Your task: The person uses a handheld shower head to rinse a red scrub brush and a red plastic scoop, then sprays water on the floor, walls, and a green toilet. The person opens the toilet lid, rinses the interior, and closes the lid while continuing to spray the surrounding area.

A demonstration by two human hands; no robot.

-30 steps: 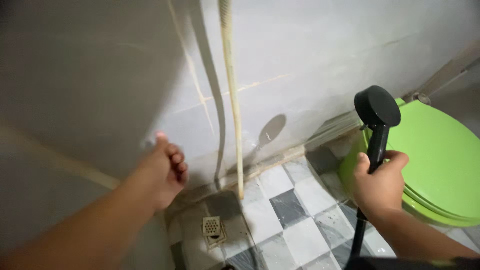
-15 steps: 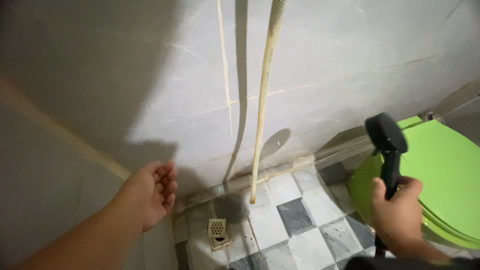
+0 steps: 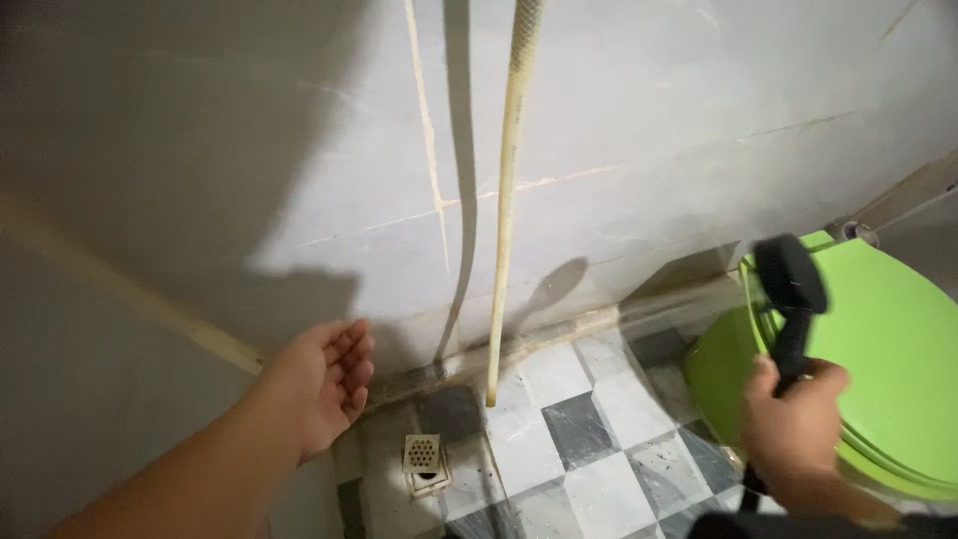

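Grey wall tiles face you. Your right hand grips the black spray head, aimed at the wall's base beside the green toilet; your left hand hangs loose and empty. Water could splash back, leaving the checkered floor slippery.

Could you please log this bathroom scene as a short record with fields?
right hand: right hand closed on the handle of a black sprayer, head up
spray: water streams left toward the base of the wall
left hand: left hand open, empty, near the wall
hose: yellowish hose hangs down the wall, end just above the floor
drain: drain below the left hand
toilet: green toilet, lid shut
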